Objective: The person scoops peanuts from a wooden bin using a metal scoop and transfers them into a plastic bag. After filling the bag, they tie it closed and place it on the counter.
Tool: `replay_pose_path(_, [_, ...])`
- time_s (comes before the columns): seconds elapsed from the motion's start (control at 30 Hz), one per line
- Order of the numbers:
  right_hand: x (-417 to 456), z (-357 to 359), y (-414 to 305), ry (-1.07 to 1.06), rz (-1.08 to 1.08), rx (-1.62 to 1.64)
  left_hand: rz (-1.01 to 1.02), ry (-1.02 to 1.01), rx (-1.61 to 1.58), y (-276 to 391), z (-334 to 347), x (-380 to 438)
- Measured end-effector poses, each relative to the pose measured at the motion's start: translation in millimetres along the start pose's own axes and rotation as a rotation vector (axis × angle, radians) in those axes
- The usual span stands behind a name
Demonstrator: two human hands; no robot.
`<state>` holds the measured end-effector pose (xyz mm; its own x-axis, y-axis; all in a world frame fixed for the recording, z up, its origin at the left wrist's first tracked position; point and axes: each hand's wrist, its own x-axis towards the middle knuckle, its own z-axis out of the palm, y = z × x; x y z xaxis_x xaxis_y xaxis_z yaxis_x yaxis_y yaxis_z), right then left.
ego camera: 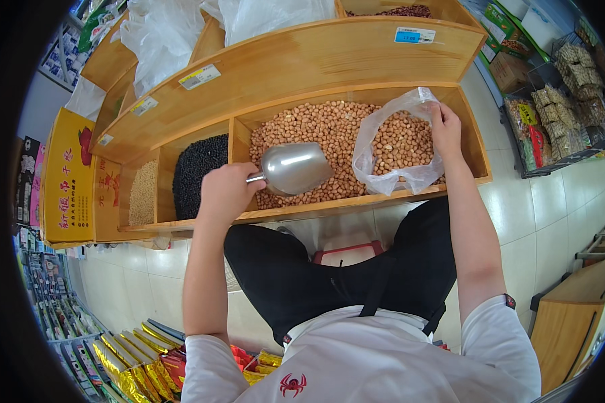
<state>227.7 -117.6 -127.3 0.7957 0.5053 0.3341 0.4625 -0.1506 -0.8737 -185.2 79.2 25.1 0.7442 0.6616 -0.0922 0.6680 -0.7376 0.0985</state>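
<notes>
My left hand [232,189] grips the handle of a shiny metal scoop [296,169], whose bowl lies face down or tilted over the shelled peanuts [315,121] in a wooden bin; its inside is hidden. My right hand [446,128] pinches the upper right rim of a clear plastic bag [365,161]. The bag's mouth is spread wide, and it rests on the right part of the same bin. Peanuts show within its rim [402,141]; the scoop is left of the bag, not touching it.
Left of the peanuts are compartments of black beans [199,171] and pale yellow beans [142,194]. A raised wooden tier [333,55] behind carries price tags and plastic bags [161,35]. A yellow carton [68,181] stands left, a rack of packaged snacks [559,111] right.
</notes>
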Motion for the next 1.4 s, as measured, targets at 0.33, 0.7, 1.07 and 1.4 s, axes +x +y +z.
replay_pose_path(0.33, [-1.4, -0.4, -8.2, -0.030, 0.027, -0.023, 0.031, 0.032, -0.285, -1.9, 82.1, 18.0])
replay_pose_path(0.7, [-1.6, -1.3, -8.1, -0.024, 0.034, -0.042, -0.098, 0.189, -0.532, -9.1, 100.3, 11.9])
replay_pose_path(1.07, [-1.6, -0.6, -6.7, -0.033, 0.047, -0.028, -0.060, 0.083, -1.007, -23.1, 110.2, 15.8])
replay_pose_path(1.4, [-2.1, -0.5, -15.2, -0.028, 0.028, -0.020, 0.216, 0.183, -0.337, 38.1, 0.6, -0.9])
